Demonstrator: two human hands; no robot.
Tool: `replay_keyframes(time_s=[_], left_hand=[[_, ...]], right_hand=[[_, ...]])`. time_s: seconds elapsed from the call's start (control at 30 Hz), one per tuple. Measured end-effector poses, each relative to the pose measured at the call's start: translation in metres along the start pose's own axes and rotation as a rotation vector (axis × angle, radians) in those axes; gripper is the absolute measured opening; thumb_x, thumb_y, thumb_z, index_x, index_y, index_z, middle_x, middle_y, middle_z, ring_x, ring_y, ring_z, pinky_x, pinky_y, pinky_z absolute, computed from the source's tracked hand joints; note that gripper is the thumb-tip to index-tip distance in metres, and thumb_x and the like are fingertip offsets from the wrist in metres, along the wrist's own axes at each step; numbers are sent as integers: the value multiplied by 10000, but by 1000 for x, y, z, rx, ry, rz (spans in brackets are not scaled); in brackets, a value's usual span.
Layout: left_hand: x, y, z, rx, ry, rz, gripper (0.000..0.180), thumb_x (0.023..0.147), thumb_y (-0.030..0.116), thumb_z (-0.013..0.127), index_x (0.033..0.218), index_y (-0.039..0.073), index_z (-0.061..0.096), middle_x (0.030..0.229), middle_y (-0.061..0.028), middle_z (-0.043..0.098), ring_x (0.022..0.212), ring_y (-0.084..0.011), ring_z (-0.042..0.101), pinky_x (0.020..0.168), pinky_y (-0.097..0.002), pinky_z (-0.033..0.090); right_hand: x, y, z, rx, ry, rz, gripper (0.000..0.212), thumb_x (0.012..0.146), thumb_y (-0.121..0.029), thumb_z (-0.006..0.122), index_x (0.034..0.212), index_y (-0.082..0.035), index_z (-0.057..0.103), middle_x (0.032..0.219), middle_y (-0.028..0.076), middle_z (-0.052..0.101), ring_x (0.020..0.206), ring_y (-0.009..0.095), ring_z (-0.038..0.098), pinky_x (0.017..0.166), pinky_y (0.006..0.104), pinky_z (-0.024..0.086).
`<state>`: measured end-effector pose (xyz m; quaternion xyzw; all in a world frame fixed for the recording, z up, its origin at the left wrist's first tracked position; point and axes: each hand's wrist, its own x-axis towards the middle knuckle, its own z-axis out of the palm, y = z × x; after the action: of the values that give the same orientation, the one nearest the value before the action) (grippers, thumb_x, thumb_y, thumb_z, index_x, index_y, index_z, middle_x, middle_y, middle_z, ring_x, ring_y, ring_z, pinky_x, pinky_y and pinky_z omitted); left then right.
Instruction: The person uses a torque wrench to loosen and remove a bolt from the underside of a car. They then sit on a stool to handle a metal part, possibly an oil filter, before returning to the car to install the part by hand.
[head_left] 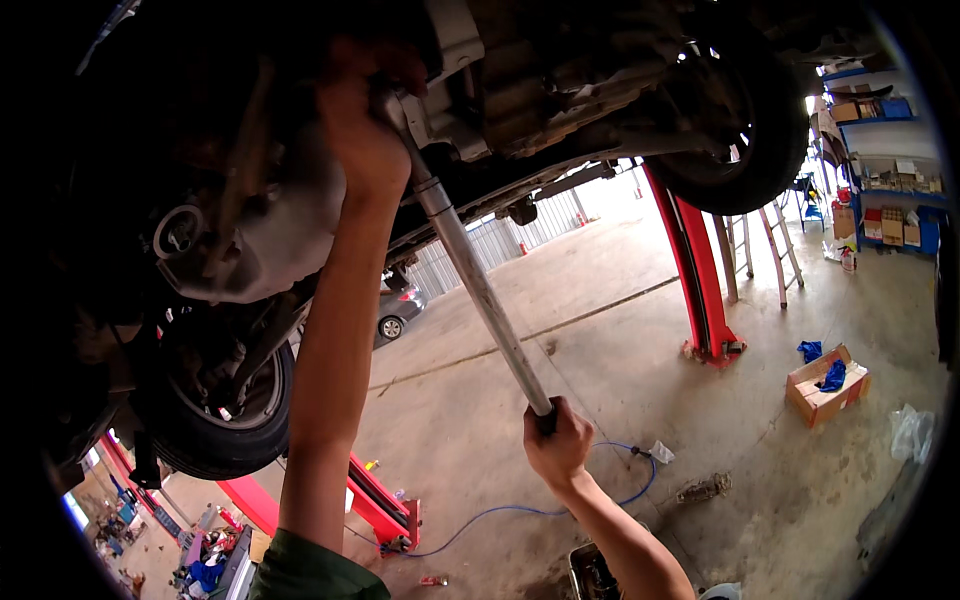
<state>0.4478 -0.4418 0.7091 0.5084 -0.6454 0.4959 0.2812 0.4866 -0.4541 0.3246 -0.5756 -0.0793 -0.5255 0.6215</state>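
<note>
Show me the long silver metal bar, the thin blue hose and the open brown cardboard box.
Long silver metal bar (483, 290): head view, middle of its shaft.
Thin blue hose (505, 508): head view, on its curved stretch.
Open brown cardboard box (842, 401): head view, on its outer side wall.

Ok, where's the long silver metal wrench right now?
In the head view's centre, the long silver metal wrench slants from the left hand, up by the car's dark underside, down to the right hand, which grips its lower end.
</note>
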Motion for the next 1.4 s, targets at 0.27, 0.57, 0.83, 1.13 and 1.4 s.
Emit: replay_keyframes(time_s=[0.27, 0.57, 0.83, 1.13, 1.4], left_hand=[[-6, -5, 4, 59, -104, 98, 524, 963, 423, 302, 837, -8, 572, 851, -114, 601, 785, -194, 558, 757, -318, 419], [-3, -13, -6, 180, -57, 29, 365, 975, 258, 370, 1034, -7, 614, 1065, -137, 614, 1053, -276, 538, 990, -352, 356], [-1, -49, -21, 134, 30, -162, 457, 1001, 354, 329, 970, 26, 646, 888, -68, 596, 901, -177, 537, 859, -279, 383], [5, -40, -23, 5, 64, -286, 436, 1018, 325, 335, 1007, 29, 654, 917, -77, 621, 897, -196, 552, 835, -306, 414], [9, -31, -12, 125, 111, -191, 419, 1018, 311, 344, 1021, 29, 654, 947, -92, 631, 911, -212, 562, 830, -327, 432]], right_hand=[[15, 35, 54, -43, 84, -113, 178, 754, -166, 706, 750, -98, 542, 588, 110, 565, 544, 327, 583, 481, 402, 463], [9, -2, 5, -104, -42, 44, 222, 826, -227, 668, 760, -62, 536, 622, 175, 595, 591, 408, 588, 511, 486, 460], [-9, -100, -119, -175, -362, 247, 341, 882, -323, 650, 760, -33, 520, 615, 213, 569, 603, 437, 567, 541, 488, 436], [46, -297, -271, 115, -838, 717, 447, 896, -386, 661, 758, 4, 491, 581, 69, 464, 547, 184, 457, 540, 387, 396], [25, -264, -253, -333, -555, 239, 336, 871, -285, 648, 755, 12, 544, 613, 193, 569, 610, 409, 588, 595, 480, 450]])
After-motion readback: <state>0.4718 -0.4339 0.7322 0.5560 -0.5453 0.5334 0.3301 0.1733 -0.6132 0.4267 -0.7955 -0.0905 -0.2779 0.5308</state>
